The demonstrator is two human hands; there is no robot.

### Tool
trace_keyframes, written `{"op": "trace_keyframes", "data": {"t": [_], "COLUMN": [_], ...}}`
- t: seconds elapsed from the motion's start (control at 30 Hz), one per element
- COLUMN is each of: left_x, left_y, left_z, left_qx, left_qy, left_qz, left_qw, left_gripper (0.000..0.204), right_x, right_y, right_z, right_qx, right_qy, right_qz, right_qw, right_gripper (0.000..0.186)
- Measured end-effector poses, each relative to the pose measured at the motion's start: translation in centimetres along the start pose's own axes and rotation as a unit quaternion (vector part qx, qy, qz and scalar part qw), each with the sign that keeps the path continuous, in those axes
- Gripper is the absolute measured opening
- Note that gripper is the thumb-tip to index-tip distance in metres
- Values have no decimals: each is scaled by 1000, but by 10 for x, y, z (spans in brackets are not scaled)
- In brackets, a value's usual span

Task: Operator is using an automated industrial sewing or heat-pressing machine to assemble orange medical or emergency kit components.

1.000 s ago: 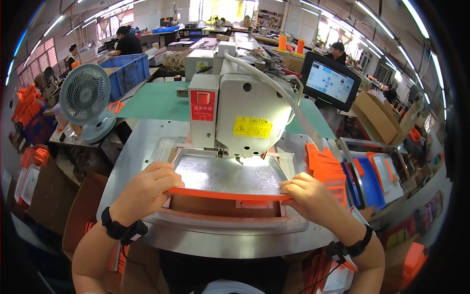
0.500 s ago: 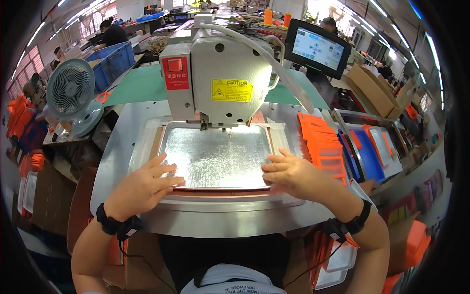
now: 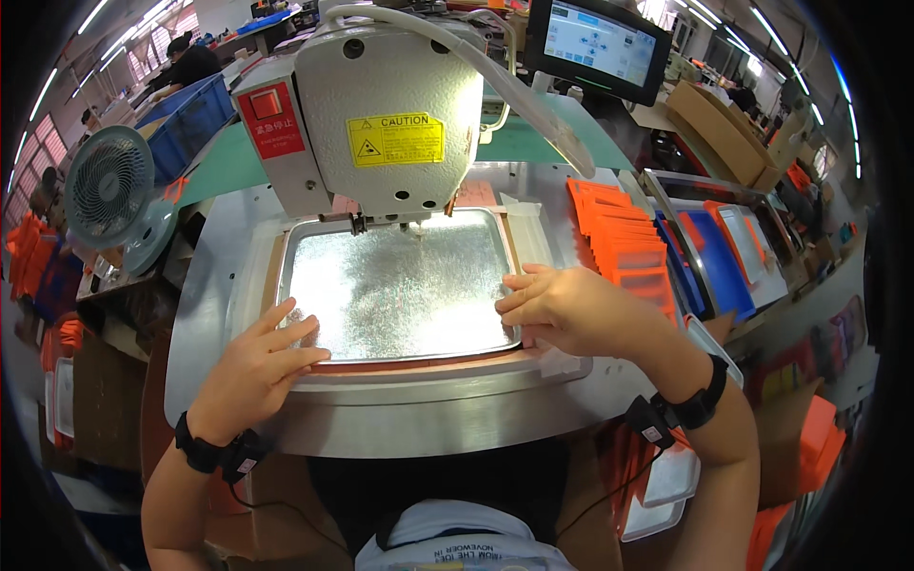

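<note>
Lying loose on silver panel (image 3: pixel 400 285): left hand (image 3: pixel 252 369), right hand (image 3: pixel 560 309), grip slack. Panel over metal bench (image 3: pixel 428 428), below machine head (image 3: pixel 390 128); fan (image 3: pixel 109 186) left of machine head, monitor (image 3: pixel 598 46) right, green surface (image 3: pixel 224 160) behind.

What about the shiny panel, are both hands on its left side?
No, the shiny panel lies between the left hand and the right hand.

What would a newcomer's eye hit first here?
Probably the shiny silvery panel in the middle, with the left hand at its near left corner and the right hand at its right edge. Next, the pale machine head above its far edge, with a yellow label on its front. Then the bright orange pieces piled to the right.
</note>
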State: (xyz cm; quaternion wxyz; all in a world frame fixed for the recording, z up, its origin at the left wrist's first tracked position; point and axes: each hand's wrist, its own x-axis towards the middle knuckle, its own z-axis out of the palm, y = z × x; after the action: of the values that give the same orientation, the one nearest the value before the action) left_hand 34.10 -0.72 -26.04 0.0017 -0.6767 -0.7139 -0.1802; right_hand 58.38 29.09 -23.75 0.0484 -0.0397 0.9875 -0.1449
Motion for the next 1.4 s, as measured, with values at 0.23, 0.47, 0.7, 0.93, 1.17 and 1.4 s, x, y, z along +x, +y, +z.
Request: {"op": "trace_keyframes", "data": {"t": [0.23,0.47,0.7,0.93,1.17,1.4], "left_x": [-2,8,6,10,24,60], "left_y": [-2,7,0,8,14,20], "left_z": [3,1,5,0,-16,7], "left_qx": [-42,-18,-9,-21,69,232], "left_qy": [-9,-15,14,1,-99,-104], "left_qz": [-19,-2,46,28,48,33], "left_qw": [999,1000,999,999,991,967], "left_gripper": [26,31,30,28,26,53], "right_x": [0,-5,-7,3,0,6], "right_y": [2,16,21,22,20,10], "right_z": [7,16,25,42,34,22], "right_qx": [-22,137,83,-46,5,16], "right_qy": [40,134,153,213,153,104], "right_qz": [-23,-22,8,-59,-25,44], "right_qw": [999,981,985,974,988,994], "right_gripper": [23,8,34,17,27,39]}}
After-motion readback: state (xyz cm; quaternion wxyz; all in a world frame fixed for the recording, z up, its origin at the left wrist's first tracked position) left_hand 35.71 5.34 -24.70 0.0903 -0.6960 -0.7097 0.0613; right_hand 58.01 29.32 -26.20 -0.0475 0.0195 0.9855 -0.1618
